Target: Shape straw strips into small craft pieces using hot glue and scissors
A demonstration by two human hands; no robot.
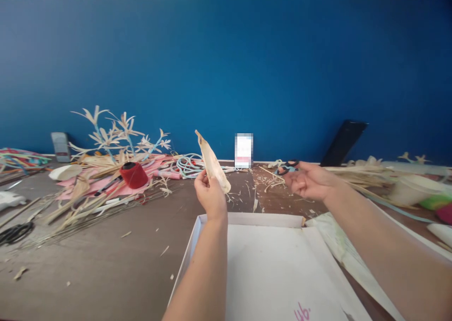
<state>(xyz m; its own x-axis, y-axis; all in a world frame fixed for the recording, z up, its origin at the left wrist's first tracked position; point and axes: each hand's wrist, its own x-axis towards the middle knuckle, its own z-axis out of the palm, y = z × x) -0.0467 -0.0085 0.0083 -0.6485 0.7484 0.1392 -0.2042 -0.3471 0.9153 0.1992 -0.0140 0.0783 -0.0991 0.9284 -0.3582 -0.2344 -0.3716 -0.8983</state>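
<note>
Above the white shallow box (212,227), head view: my left hand (211,196) is raised with its grip pinched narrow on one dried husk leaf (213,163). The leaf is pale tan, papery, long and pointed, and tilts up and to the left; it's held at its lower end. My right hand (308,180) is well apart to the right, fingers curled around scissors (287,166) with dark handles, just one pair in hand; blades hidden, so I can't tell how far that grip closes around them. The brown surface (106,260) is matte, flecked with straw scraps. On the left: one red cylindrical spool (134,175), dull and fuzzy-looking, lying on pink paper sheets (88,182) among flat straw strips. Behind it, one spray of star-shaped straw flowers (116,135) on blue stems. A second pair of black scissors (16,232) lies at the far left edge. One coil of light blue cord (187,165) sits near the blue wall (226,67). One dark slab (344,142) leans on that wall, right.
</note>
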